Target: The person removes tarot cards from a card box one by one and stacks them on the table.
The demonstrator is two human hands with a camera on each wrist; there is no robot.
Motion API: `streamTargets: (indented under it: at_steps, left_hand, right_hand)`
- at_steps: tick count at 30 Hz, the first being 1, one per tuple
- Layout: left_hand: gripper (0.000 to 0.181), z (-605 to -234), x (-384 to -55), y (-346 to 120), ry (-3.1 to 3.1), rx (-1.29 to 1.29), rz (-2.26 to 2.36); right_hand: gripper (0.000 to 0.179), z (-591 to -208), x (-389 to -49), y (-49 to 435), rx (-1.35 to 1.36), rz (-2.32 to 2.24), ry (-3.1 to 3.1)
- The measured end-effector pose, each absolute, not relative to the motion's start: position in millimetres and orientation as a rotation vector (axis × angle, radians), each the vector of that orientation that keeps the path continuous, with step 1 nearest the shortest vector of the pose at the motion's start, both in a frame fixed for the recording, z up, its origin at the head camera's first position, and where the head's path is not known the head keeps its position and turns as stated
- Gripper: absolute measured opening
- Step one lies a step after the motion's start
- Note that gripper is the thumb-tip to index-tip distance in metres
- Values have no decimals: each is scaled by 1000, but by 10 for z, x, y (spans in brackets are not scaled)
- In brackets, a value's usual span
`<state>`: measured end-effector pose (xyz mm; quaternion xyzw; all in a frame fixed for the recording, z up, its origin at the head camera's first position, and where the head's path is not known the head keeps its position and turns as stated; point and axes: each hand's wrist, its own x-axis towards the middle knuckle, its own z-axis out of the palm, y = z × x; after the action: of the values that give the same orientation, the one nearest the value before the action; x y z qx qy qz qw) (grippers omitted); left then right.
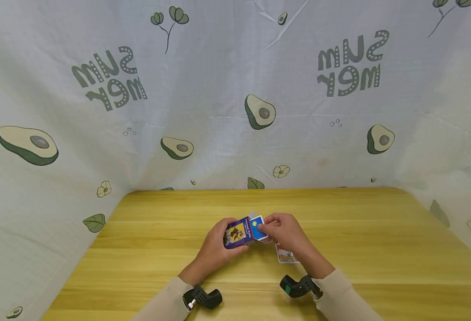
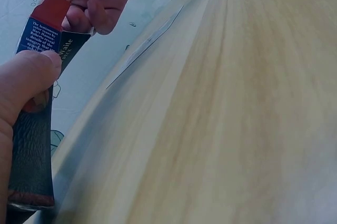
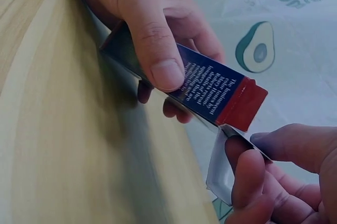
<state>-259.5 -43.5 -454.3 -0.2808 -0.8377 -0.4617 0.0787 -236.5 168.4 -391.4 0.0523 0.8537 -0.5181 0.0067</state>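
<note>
My left hand [image 1: 212,246] grips a dark blue tarot card box [image 1: 235,233] by its sides, tilted above the table. The box's end is open, with a red side flap [image 3: 246,104] and a pale flap [image 3: 219,163] sticking out. A blue card with a white border [image 1: 257,227] juts partway from that end. My right hand [image 1: 287,231] pinches this card between thumb and fingers; whether more cards are pinched with it cannot be seen. Another tarot card [image 1: 287,256] lies on the table beneath my right wrist, partly hidden by it.
A yellow wood-grain table [image 1: 171,267] spreads under both hands. Behind it and at its sides hangs a pale cloth [image 1: 219,89] printed with avocados, leaves and lettering. A black wrist camera [image 1: 207,297] sits on the left wrist, another black camera [image 1: 299,286] on the right.
</note>
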Motion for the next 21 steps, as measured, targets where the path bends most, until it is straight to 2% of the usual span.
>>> streamTargets:
  at_steps: [21]
  left_hand:
    - [70, -4539, -2588, -440, -2488, -840, -1384]
  right_hand:
    - [34, -3721, -2324, 1918, 114, -1718, 2582]
